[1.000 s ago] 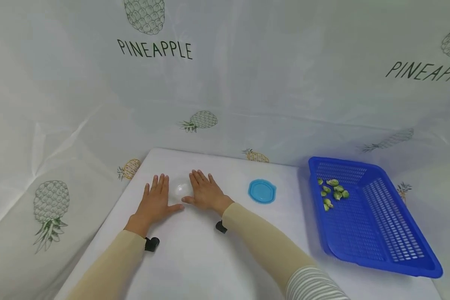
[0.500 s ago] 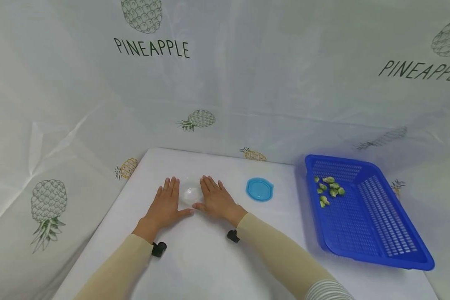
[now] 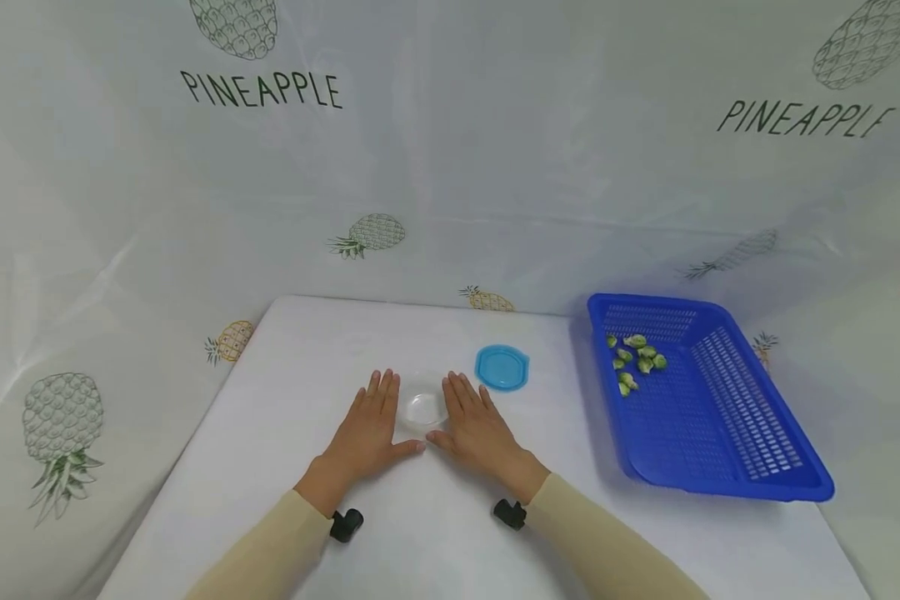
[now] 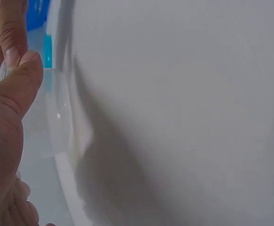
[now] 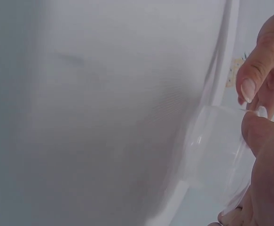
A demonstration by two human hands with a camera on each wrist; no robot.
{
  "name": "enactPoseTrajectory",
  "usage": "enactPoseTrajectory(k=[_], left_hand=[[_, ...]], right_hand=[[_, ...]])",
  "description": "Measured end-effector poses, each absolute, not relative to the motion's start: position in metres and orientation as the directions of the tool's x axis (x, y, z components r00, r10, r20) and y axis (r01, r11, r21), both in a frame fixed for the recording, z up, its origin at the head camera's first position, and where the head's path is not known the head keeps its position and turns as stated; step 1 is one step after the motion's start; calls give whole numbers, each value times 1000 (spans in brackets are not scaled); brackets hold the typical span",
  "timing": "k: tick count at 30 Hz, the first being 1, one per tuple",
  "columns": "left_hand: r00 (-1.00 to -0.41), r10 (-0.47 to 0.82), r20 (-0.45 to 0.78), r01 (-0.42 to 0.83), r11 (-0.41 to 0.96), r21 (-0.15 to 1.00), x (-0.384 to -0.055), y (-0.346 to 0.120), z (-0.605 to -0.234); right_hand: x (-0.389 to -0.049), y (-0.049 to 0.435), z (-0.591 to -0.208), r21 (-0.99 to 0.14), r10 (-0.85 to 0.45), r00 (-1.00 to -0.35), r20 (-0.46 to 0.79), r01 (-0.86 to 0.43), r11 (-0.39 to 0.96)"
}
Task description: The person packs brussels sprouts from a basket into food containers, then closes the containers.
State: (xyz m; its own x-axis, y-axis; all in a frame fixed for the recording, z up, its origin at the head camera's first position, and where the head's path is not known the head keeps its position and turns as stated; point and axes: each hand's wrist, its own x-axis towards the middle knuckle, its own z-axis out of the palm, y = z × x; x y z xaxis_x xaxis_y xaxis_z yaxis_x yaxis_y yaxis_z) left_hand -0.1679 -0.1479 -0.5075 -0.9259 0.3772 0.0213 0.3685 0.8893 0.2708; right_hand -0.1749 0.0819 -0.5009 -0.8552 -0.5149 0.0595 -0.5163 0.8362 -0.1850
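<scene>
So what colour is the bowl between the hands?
The bowl is clear and colourless, clearest in the right wrist view.

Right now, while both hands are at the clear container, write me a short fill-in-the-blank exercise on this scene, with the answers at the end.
1. The clear container stands ____ the left hand and the right hand.
2. Of the two hands, the ____ one is nearer to the light blue lid.
3. The basket holding the green sprouts is coloured ____.
4. The word printed in capitals on the backdrop is ____.

Missing words: between; right; blue; PINEAPPLE.
</scene>
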Motion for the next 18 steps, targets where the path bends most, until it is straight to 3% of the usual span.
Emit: enactPoseTrajectory(k=[9, 18], left_hand=[[-886, 461, 42, 456, 852, 256, -156, -99, -513], [-874, 483, 44, 475, 834, 281, -155, -82, -511]], right_hand=[[-140, 135, -500, -213, -450, -888, 99, -460, 862], [-134, 148, -504, -166, -406, -891, 202, -440, 883]])
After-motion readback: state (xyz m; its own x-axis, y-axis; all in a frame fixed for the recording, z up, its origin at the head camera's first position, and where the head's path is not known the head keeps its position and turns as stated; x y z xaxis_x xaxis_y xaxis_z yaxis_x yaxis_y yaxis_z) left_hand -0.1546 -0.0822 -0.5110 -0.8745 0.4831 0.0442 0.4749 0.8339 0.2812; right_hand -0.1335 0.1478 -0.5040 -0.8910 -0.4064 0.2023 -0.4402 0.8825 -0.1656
